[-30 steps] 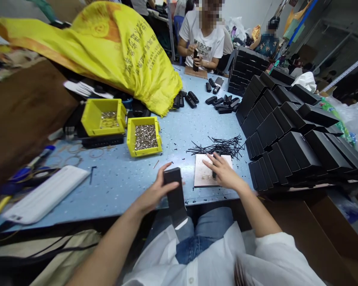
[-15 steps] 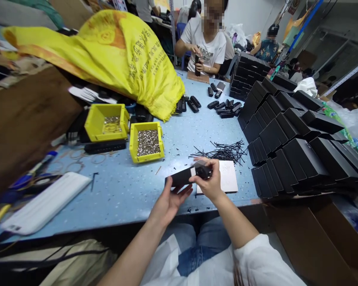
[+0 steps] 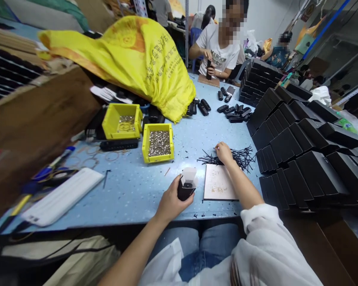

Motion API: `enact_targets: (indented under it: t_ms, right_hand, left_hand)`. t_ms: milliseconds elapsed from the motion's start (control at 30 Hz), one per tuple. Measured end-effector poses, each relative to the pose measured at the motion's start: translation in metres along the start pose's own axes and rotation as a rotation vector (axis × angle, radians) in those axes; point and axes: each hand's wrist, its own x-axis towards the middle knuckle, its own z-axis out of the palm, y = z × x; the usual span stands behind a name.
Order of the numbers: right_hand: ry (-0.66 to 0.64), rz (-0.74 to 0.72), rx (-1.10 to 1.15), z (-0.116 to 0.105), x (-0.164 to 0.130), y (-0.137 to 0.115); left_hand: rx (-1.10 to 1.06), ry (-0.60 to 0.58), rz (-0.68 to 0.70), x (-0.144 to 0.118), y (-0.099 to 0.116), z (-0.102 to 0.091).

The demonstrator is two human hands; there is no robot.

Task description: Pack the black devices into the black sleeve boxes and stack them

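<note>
Small black box upright in one hand, other hand out at the pin pile

The black box, white flap open on top, stands near the table's front edge, left hand wrapped around it. Right hand reaches to 1 o'clock, fingers pinched at the black pins; can't tell if it's got one. Pale board sits just at 3 o'clock, stacked black boxes crowd beyond it; bare blue tabletop at 9.

A co-worker's white T-shirt reads "MAROON".
</note>
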Motion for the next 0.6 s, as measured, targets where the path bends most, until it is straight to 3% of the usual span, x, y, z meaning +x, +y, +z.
enact_targets:
  t_ms: [100,200,300,333,400,500,600]
  right_hand:
    - [0.002,-0.025,0.119,0.018,-0.036,-0.003]
    - [-0.016,-0.151,0.279,0.036,-0.083,-0.016]
    - [-0.112,-0.313,0.154,0.049,-0.114,-0.023]
    - [-0.116,-0.305,0.155,0.052,-0.118,-0.022]
    - [-0.114,-0.151,0.308,0.06,-0.12,-0.015]
    - [-0.248,0.056,0.573,0.076,-0.119,-0.004]
    - [-0.326,-0.06,0.587,0.088,-0.123,-0.001]
  left_hand:
    - [0.009,-0.02,0.026,0.002,-0.002,0.001]
    - [-0.015,-0.072,0.008,0.003,-0.006,0.001]
    - [-0.052,-0.032,0.038,0.004,-0.017,0.005]
    - [-0.062,-0.015,0.076,0.005,-0.021,0.007]
    - [-0.076,-0.019,0.158,0.006,-0.027,0.009]
    - [-0.134,-0.093,0.148,0.009,-0.024,0.009]
    - [-0.216,-0.168,0.0,0.012,-0.009,0.006]
